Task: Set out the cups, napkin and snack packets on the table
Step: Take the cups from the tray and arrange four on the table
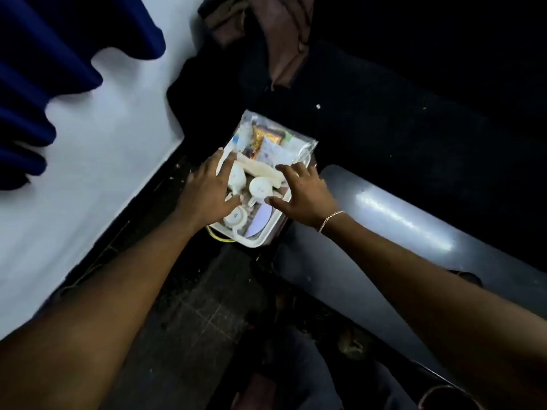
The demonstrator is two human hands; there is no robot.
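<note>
two bare hands are held over a white tray (260, 241) on the dark floor. the left hand (207, 192) is spread, its fingers laid on the tray's left edge beside a white cup (236, 179). the right hand (305, 196) is spread too, fingers splayed above the tray's right edge, nothing pinched. a second white cup (261, 187) lies between the hands, a third (235, 217) nearer the tray's near corner. snack packets (263, 137) are seen in a clear bag (299, 143) at the tray's far edge. a thin bracelet (331, 219) is worn on the right wrist.
</note>
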